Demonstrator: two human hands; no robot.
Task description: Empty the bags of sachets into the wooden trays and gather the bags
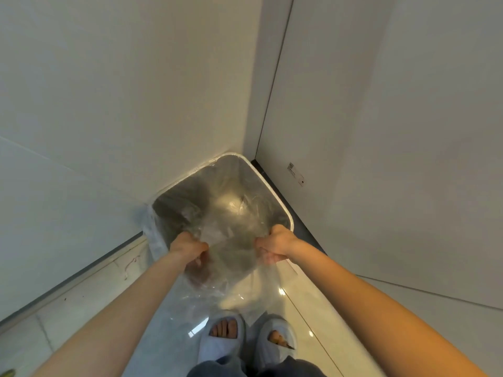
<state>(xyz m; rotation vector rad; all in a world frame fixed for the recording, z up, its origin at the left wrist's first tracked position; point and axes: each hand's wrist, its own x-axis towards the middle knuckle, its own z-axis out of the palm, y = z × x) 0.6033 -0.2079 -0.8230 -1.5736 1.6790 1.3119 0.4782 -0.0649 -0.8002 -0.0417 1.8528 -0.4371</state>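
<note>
the bin (283,210) stood in the corner where two walls (122,77) met, on the floor (313,295). a liner (152,235) lay inside it and folded out over its left rim. the left hand (189,247) and right hand (276,244) were side by side at the bin's near edge, with a plastic bag (231,257) stretched between them, over the opening. two slippered feet (221,338) stood below the bag, nearer than the bin.
</note>
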